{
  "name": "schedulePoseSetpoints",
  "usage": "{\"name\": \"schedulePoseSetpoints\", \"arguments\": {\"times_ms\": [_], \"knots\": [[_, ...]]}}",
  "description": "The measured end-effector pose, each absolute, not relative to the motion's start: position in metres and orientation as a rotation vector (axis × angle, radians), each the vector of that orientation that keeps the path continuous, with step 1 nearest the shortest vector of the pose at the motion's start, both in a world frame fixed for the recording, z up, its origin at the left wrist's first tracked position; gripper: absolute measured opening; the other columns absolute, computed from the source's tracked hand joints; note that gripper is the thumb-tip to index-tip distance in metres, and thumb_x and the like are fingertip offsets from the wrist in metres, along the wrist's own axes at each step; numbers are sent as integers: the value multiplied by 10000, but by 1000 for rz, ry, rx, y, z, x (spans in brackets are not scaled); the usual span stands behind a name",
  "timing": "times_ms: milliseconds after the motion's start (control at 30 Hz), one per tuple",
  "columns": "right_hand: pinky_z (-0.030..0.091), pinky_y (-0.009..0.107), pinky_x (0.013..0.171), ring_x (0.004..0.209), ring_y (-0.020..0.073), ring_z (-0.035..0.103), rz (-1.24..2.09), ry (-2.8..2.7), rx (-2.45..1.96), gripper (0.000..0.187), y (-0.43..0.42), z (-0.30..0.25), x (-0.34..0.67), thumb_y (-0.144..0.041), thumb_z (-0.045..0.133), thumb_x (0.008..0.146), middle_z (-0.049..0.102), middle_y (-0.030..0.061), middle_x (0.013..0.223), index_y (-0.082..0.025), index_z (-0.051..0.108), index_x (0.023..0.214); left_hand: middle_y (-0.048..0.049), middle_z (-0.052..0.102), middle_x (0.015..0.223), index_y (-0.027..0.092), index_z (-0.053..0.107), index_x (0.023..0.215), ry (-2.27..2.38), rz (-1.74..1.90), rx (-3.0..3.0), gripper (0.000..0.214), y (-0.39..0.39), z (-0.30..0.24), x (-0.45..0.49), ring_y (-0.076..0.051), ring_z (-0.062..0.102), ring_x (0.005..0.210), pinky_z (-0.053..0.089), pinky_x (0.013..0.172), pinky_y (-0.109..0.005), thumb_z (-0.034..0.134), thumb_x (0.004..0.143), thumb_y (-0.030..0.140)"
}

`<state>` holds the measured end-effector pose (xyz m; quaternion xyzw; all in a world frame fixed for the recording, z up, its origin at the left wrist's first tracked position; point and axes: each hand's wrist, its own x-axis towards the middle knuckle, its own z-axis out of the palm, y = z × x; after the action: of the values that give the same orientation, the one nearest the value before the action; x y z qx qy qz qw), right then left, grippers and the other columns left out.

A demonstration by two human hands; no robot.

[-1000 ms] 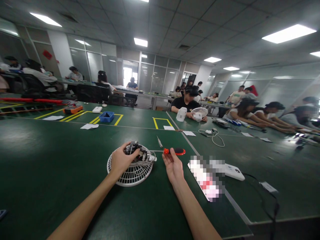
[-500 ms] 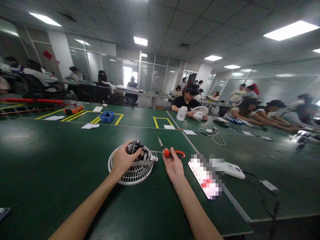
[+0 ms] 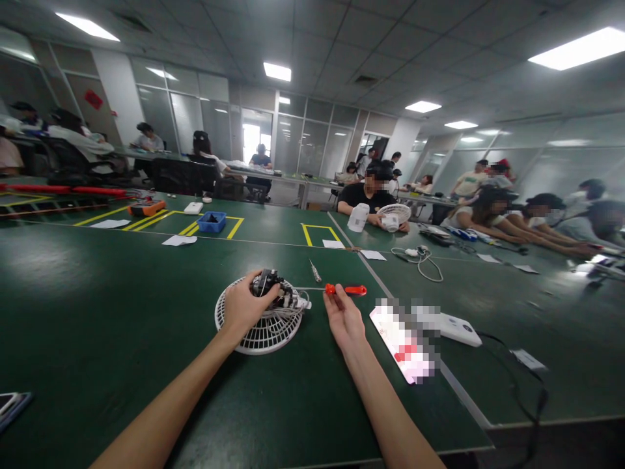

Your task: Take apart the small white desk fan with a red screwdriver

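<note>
My left hand [image 3: 247,303] is closed around a dark fan motor [image 3: 267,281] with white wires. The motor sits on a round white fan grille [image 3: 263,340] lying on the green table. In my right hand [image 3: 346,314], the fingers hold a screwdriver [image 3: 347,290] with a red handle. Its thin shaft points left toward the motor; whether the tip touches a screw is too small to tell. Beyond the hands lies a small clear-handled screwdriver [image 3: 315,271].
A lit phone [image 3: 400,345] lies right of my right hand, near a white power bank [image 3: 459,329] with a dark cable. Farther off are a blue bin [image 3: 211,222], paper slips and a white cord [image 3: 422,260]. Across the table a person [image 3: 368,195] holds another fan.
The red screwdriver's handle has turned in my right fingers. My left hand keeps its hold on the motor. The whole view has shifted slightly.
</note>
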<state>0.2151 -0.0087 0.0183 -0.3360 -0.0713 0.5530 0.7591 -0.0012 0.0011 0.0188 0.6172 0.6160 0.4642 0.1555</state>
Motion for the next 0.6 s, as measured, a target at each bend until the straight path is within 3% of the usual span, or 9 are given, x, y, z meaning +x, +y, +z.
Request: {"name": "schedulePoseSetpoints", "arguments": {"times_ms": [200,367,500,600], "knots": [[649,244,801,780,126,759,1260,-155,-711,121,-11,23,216,-43,675,865,782,28,825,-161,698,855,-123,775,1092,214,698,1244,1796,1305,1789,588,-1,20,0,-337,718,1058,512,1021,-528,656,807,606],[654,258,732,669,128,733,1211,-160,-792,111,-11,20,214,-200,760,885,743,17,712,-163,669,833,-120,775,1090,219,690,1252,1812,1312,1836,584,-1,20,1,-342,712,1073,478,1061,-547,628,831,618],[632,201,656,613,114,711,1186,-203,-794,142,-11,20,216,-124,819,803,744,14,706,-138,680,832,-126,774,1085,210,688,1252,1821,1314,1848,591,-2,19,1,-340,714,1066,480,1056,-539,603,850,635],[640,213,700,666,130,737,1172,-201,-759,120,-11,23,217,-40,762,798,755,27,719,-130,682,801,-134,770,1103,205,685,1252,1815,1324,1858,636,-2,19,1,-341,711,1074,484,1051,-528,599,840,682]]}}
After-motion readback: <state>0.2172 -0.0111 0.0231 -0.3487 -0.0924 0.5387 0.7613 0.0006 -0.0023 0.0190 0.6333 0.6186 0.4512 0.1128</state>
